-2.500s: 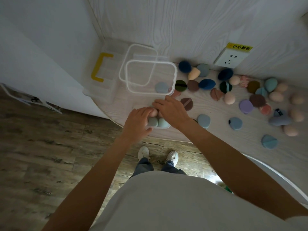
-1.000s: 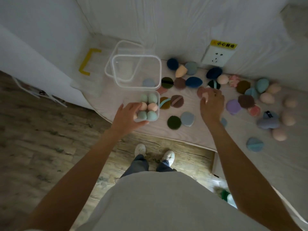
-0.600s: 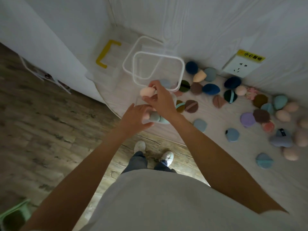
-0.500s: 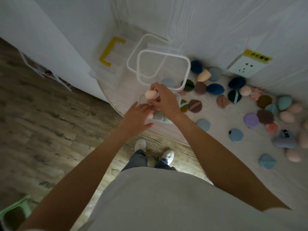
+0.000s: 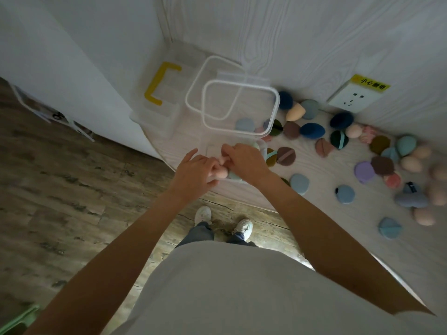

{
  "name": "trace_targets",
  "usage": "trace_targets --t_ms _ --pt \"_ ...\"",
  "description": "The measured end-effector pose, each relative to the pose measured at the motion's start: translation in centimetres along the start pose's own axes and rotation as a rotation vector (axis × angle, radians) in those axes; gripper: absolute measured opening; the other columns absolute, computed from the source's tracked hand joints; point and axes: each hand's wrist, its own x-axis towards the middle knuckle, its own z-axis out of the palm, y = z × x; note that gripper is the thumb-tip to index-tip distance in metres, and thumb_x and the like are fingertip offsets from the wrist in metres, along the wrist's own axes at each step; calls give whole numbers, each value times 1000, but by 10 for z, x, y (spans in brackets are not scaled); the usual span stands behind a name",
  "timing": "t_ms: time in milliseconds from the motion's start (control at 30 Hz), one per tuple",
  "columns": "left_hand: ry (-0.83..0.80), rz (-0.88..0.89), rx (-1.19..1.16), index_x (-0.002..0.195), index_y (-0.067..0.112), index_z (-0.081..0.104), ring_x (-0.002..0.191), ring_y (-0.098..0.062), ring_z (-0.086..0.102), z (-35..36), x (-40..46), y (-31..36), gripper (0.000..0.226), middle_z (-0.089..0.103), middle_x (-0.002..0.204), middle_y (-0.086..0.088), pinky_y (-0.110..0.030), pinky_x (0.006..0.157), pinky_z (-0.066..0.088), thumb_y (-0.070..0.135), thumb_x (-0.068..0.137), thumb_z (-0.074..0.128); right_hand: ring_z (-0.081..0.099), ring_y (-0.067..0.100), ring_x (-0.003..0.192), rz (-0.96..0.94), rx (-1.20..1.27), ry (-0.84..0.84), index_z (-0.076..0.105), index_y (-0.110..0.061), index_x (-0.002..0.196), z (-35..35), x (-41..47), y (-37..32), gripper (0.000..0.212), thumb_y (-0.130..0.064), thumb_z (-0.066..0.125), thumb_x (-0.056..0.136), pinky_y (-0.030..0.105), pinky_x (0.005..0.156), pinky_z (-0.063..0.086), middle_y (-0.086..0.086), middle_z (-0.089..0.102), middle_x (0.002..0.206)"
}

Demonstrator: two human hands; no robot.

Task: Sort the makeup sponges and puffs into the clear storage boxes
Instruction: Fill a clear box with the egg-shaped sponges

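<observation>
Over the small clear plastic box at the table edge, your right hand pinches a soft pink egg-shaped sponge; your left hand curls around the box. Light and squashy, so grip its middle. Two larger clear boxes stand behind.

Small clear box mostly hidden under both hands; contents beneath right hand unreadable. Left hand's fingers curled beside box, grip unclear. Right of box, pink sponges blurred near frame edge.
</observation>
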Motion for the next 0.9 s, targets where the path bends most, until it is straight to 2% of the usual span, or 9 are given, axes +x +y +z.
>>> trace_targets --t_ms 133,300,400,467,567,633,767,833,900 --pt "31 -14 -33 93 13 57 82 -18 62 -1 1 1 38 65 89 1 -34 106 28 25 65 79 60 23 81 96 126 114 60 -10 89 -1 2 0 17 -27 57 88 33 65 45 4 62 97" --pt "38 -65 -40 108 6 55 90 -21 64 1 1 1 58 62 104 -5 -39 103 33 27 61 82 60 23 84 79 73 108 67 -8 90 2 4 0 22 -27 56 89 29 61 38 4 59 103" --pt "-20 -63 13 120 8 53 101 -24 60 -1 3 5 61 62 114 -5 -44 105 27 27 66 76 57 25 93 16 118 87 70 -7 89 6 1 3 21 -21 56 89 32 70 40 7 62 102" --pt "-70 -61 29 118 12 55 104 -27 57 -1 5 8 54 64 111 -4 -48 106 22 26 69 73 52 25 101 -14 125 97 73 -9 91 5 -4 6 19 -20 58 87 32 78 41 6 62 107" --pt "-81 -74 48 111 12 58 104 -28 55 0 6 10 48 66 105 -4 -52 107 19 27 68 73 55 31 95 -80 50 220 76 -11 78 4 -10 9 10 -16 67 78 35 79 48 9 64 101" --pt "-61 -73 81 107 11 60 100 -28 58 1 7 10 50 67 98 -4 -56 106 22 30 64 77 57 32 93 -91 52 288 75 -11 72 4 -17 10 5 -14 71 75 36 80 48 9 65 99" --pt "-22 -52 136 112 11 60 88 -26 64 3 12 13 67 69 91 -3 -58 101 30 36 55 82 49 24 106 -56 162 395 72 -13 89 -4 -38 21 14 -21 63 84 34 89 42 7 62 110" --pt "-13 -11 149 106 12 64 84 -25 64 5 13 17 59 69 88 -2 -57 100 32 35 55 83 50 22 105 -17 142 528 70 -15 93 -11 -53 34 18 -25 57 86 35 91 42 4 64 106" --pt "-27 -3 180 102 13 66 83 -26 64 8 16 20 52 68 87 -3 -55 101 32 34 58 83 56 23 101 143 137 667 69 -17 94 -22 -71 54 20 -30 55 87 37 89 42 2 67 99"
